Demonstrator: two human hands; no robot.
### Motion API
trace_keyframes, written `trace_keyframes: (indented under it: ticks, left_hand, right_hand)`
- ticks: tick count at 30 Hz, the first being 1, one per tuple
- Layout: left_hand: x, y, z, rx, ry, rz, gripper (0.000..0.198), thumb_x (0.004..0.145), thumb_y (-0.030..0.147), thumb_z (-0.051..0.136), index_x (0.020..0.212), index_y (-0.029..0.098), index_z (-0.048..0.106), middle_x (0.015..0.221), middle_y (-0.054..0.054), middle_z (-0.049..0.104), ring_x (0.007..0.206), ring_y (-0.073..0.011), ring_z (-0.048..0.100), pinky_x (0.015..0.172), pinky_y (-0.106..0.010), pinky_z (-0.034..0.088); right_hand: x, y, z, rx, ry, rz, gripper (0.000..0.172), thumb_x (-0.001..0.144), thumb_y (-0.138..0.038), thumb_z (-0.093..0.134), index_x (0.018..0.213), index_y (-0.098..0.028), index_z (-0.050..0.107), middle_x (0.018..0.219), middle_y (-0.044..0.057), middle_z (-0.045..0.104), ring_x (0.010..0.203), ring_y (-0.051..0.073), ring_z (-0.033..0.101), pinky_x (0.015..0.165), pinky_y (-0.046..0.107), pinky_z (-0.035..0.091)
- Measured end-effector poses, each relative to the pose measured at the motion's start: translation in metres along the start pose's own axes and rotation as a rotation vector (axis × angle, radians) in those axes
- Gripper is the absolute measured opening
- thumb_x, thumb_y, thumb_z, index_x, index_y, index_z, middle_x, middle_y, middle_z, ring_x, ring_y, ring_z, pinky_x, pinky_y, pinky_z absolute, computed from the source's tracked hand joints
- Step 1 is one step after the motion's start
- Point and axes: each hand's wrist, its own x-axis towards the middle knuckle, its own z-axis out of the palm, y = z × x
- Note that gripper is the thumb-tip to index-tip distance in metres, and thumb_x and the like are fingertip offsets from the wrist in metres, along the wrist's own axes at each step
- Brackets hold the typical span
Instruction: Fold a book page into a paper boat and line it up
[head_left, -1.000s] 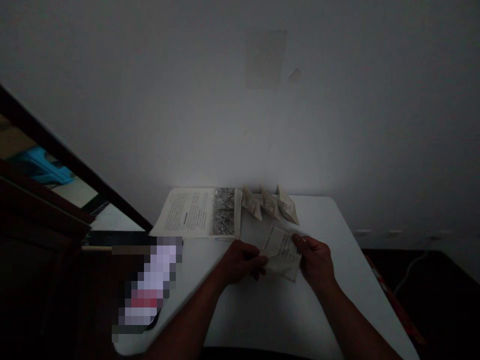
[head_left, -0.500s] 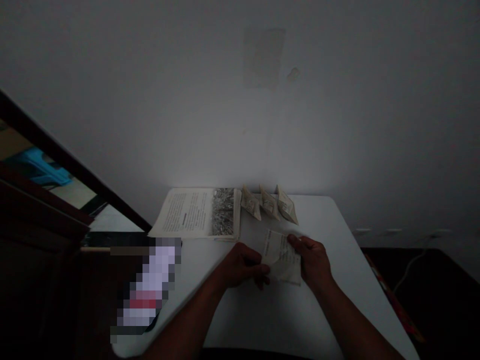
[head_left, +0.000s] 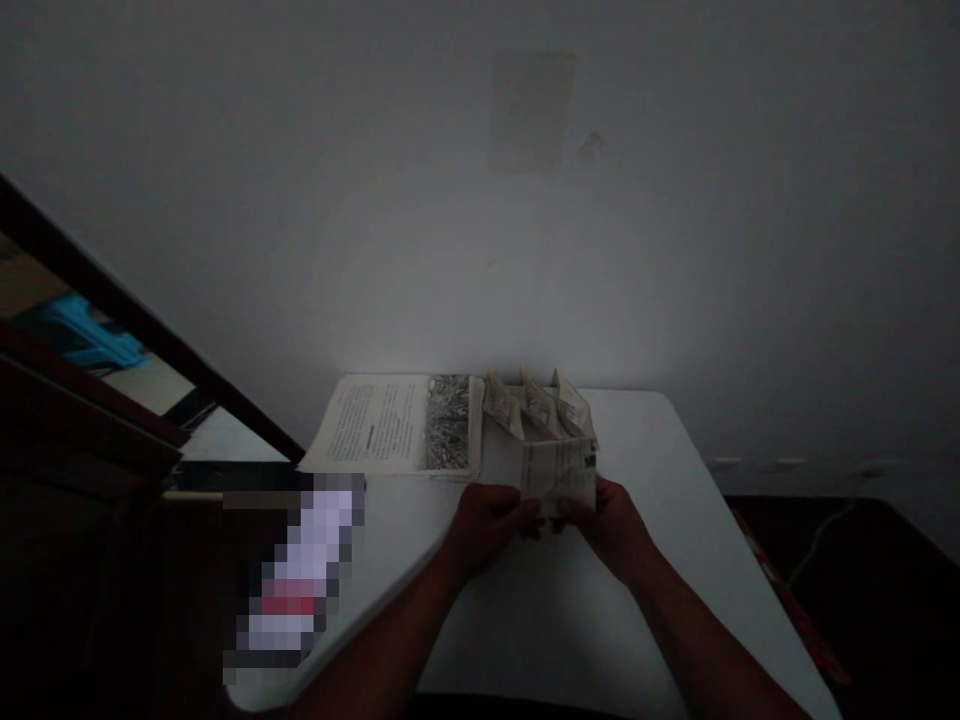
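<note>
Between my two hands is a small folded sheet of printed paper (head_left: 559,472), held up above the white table. My left hand (head_left: 491,520) pinches its lower left corner, thumb in front. My right hand (head_left: 611,520) grips the lower right part, with the thumb across the front and the other fingers behind, mostly hidden. Just beyond the sheet, three folded paper boats (head_left: 538,405) stand in a row near the wall. The sheet's top edge overlaps the lower ends of the boats in view.
An open book (head_left: 382,425) with a printed page and a dark picture lies at the table's (head_left: 637,440) back left. A pixelated, phone-like object (head_left: 296,575) is at the left edge. A dark slanting frame (head_left: 150,320) stands left; a cable (head_left: 817,540) hangs at right.
The paper has been turned and raised toward the boats. My right hand has moved from its upper right side down to the lower right, closer to my left hand.
</note>
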Motion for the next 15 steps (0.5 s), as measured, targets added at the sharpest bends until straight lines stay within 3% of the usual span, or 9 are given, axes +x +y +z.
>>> trace_keyframes:
  ticks: [5, 10, 15]
  left_hand:
    - [-0.0027, -0.0066, 0.0039, 0.053, -0.125, 0.032, 0.035, 0.08, 0.042, 0.057, 0.075, 0.011, 0.072, 0.067, -0.008, 0.07, 0.06, -0.0157, 0.064, 0.057, -0.022, 0.049]
    - [-0.0022, -0.0093, 0.003, 0.076, -0.112, 0.03, 0.036, 0.076, 0.042, 0.061, 0.066, 0.008, 0.07, 0.059, -0.008, 0.067, 0.053, -0.0156, 0.062, 0.052, -0.022, 0.046]
    - [-0.0011, -0.011, 0.0023, 0.015, -0.131, -0.039, 0.038, 0.075, 0.044, 0.062, 0.062, 0.01, 0.066, 0.053, -0.006, 0.064, 0.048, -0.0141, 0.06, 0.048, -0.021, 0.046]
  right_hand:
    - [-0.0026, -0.0008, 0.0, -0.074, 0.08, 0.044, 0.021, 0.058, -0.029, 0.078, 0.067, -0.014, 0.068, 0.058, 0.003, 0.066, 0.05, 0.014, 0.057, 0.049, 0.027, 0.045]
    - [-0.0037, -0.0033, 0.0025, -0.11, 0.092, 0.076, 0.024, 0.053, -0.03, 0.08, 0.065, -0.013, 0.069, 0.059, 0.005, 0.067, 0.048, 0.015, 0.056, 0.045, 0.026, 0.045]
    - [-0.0035, -0.0038, 0.0018, -0.104, 0.101, 0.08, 0.029, 0.053, -0.032, 0.081, 0.073, -0.013, 0.071, 0.068, 0.007, 0.07, 0.058, 0.019, 0.062, 0.057, 0.031, 0.05]
